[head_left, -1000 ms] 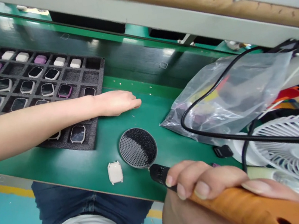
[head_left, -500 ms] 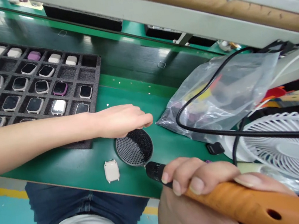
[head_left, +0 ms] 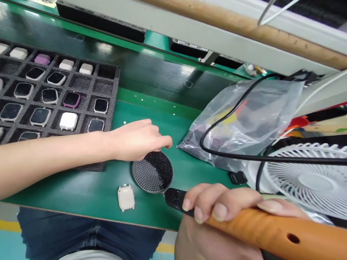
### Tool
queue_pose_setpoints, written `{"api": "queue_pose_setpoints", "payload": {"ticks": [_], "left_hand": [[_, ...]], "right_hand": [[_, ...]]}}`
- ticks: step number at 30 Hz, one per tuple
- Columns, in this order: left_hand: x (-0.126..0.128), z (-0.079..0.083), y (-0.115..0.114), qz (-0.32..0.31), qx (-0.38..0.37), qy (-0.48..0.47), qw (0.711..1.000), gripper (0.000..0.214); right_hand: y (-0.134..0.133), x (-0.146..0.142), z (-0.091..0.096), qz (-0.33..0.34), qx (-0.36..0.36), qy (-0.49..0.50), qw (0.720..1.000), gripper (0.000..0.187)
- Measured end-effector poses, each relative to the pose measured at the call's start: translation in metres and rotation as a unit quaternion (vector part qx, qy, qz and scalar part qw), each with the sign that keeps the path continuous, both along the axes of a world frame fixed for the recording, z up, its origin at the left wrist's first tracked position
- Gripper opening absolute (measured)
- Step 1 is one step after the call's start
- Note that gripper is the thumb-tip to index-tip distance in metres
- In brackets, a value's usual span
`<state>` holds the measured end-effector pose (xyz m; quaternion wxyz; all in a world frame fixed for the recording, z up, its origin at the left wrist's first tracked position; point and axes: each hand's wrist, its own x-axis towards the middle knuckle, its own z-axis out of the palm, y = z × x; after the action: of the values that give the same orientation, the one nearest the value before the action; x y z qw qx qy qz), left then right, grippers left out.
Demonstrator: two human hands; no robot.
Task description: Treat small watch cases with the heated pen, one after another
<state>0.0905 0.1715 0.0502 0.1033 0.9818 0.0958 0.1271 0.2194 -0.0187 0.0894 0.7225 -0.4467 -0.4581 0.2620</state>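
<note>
My left hand (head_left: 137, 139) reaches across the green bench and rests at the far rim of a round black dish (head_left: 152, 172) of tiny screws, its fingers curled together toward the dish; what they pinch is hidden. My right hand (head_left: 228, 209) is wrapped around an orange electric screwdriver (head_left: 275, 234), whose black tip (head_left: 174, 199) sits at the dish's near edge. A white watch case (head_left: 125, 197) lies face down just left of the dish.
A black foam tray (head_left: 99, 78) with several watch bodies lies at the left. A clear plastic bag (head_left: 250, 117), a black cable (head_left: 229, 152) and a white fan (head_left: 327, 184) crowd the right. A small black part (head_left: 237, 177) lies by the fan.
My left hand has moved from the bare bench beside the tray down to the dish's far rim and curled its fingers. The right hand and screwdriver stayed by the dish.
</note>
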Motion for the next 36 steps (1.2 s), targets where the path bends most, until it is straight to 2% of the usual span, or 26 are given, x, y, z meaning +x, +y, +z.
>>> {"api": "queue_pose_setpoints", "payload": {"ticks": [1,3,6,10,12,14,17,20,22,26,31,36], "left_hand": [[-0.006,0.005,-0.006,0.006,0.005,-0.002,1.0,0.008],[-0.022,0.015,-0.024,0.026,0.018,-0.011,0.999,0.016],[-0.055,0.02,-0.065,0.081,0.017,-0.031,0.996,0.024],[-0.088,0.001,-0.122,0.188,-0.089,-0.028,0.978,0.035],[-0.094,-0.013,-0.142,0.187,-0.136,-0.03,0.972,0.041],[-0.094,-0.026,-0.154,0.159,-0.165,-0.034,0.973,0.046],[-0.091,-0.038,-0.161,0.146,-0.18,-0.043,0.972,0.05],[-0.094,-0.044,-0.163,0.191,-0.162,-0.055,0.967,0.033],[-0.099,-0.045,-0.164,0.214,-0.148,-0.058,0.964,0.026],[-0.106,-0.048,-0.167,0.205,-0.143,-0.062,0.966,0.027],[-0.094,-0.051,-0.173,0.255,-0.121,-0.096,0.955,0.022],[-0.086,-0.05,-0.172,0.259,-0.138,-0.102,0.951,0.027]], "right_hand": [[0.0,0.0,-0.002,-0.005,0.002,-0.003,1.0,0.04],[0.0,0.001,-0.007,-0.006,0.014,-0.007,1.0,0.045],[-0.002,0.004,-0.012,0.001,0.016,-0.016,1.0,0.05],[-0.001,0.003,-0.009,-0.015,-0.046,-0.007,0.999,0.045],[0.003,0.0,-0.008,-0.004,-0.063,-0.019,0.998,0.04],[0.009,-0.006,-0.009,0.005,-0.042,-0.024,0.999,0.045],[0.016,-0.016,-0.012,-0.009,-0.026,0.008,1.0,0.054],[0.016,-0.022,-0.011,-0.023,-0.054,0.031,0.998,0.047],[0.015,-0.024,-0.009,-0.04,-0.055,0.028,0.997,0.046],[0.015,-0.022,-0.007,-0.048,-0.046,0.007,0.998,0.046],[0.016,-0.023,-0.013,-0.027,-0.055,-0.014,0.998,0.045],[0.018,-0.024,-0.015,-0.03,-0.065,-0.026,0.997,0.047]]}}
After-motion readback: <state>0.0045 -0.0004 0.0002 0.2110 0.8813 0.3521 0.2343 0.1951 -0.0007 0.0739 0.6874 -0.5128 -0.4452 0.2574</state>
